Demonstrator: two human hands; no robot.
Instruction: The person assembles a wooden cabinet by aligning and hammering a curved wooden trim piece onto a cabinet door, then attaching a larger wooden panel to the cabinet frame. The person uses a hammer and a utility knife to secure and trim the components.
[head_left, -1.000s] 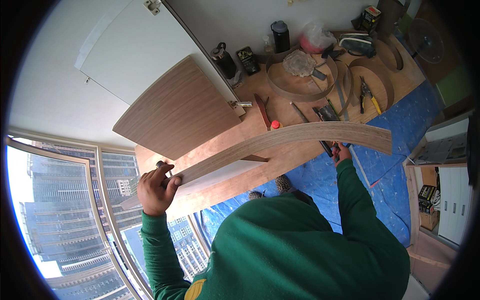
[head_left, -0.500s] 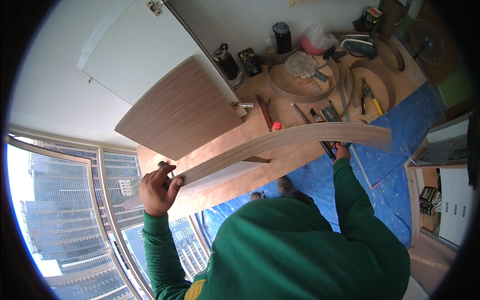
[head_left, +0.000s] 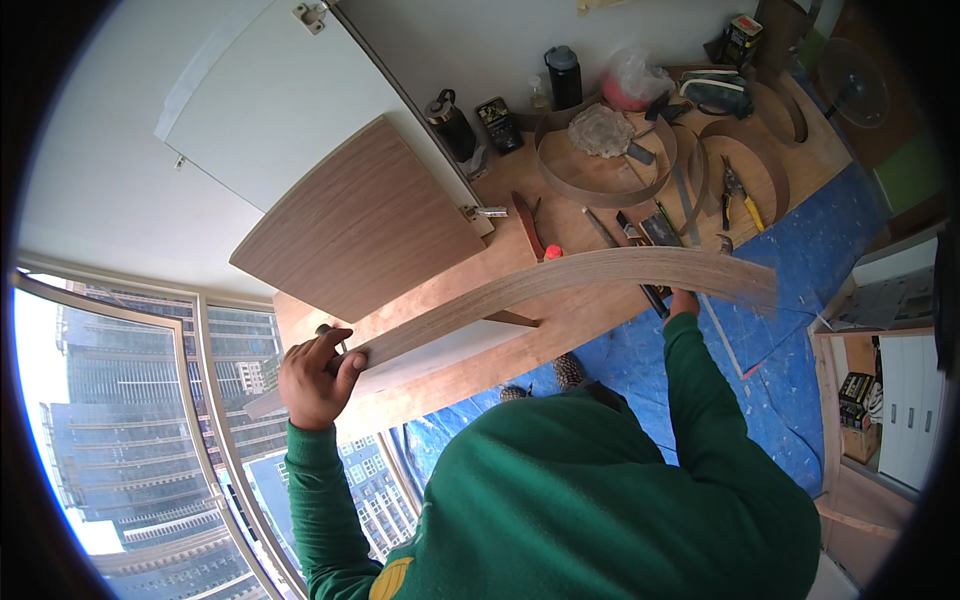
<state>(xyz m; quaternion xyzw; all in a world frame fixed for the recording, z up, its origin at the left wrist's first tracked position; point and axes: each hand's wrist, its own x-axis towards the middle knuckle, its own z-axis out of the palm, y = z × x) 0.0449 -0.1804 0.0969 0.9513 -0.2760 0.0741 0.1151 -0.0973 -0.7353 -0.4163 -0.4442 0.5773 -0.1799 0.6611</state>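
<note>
A long, thin strip of wood veneer [head_left: 560, 285] arches across the middle of the view, above a wooden worktop [head_left: 570, 225]. My left hand [head_left: 318, 378] grips the strip's left end, with a small dark tool handle under the fingers. My right hand [head_left: 684, 298] reaches up behind the strip's right part and is mostly hidden by it; it seems to support the strip from below. Both arms wear green sleeves. A walnut-coloured panel [head_left: 365, 220] lies just above the strip on the left.
A white cabinet door [head_left: 280, 100] with hinges stands behind the panel. The worktop holds coiled veneer rolls [head_left: 600, 180], pliers [head_left: 740, 195], bottles [head_left: 565, 75], a red-capped item [head_left: 552, 252] and other tools. Blue tarp [head_left: 800, 280] covers the floor. Large windows [head_left: 130, 430] are at left.
The strip and both hands have stayed nearly in place; the view shifted only slightly.
</note>
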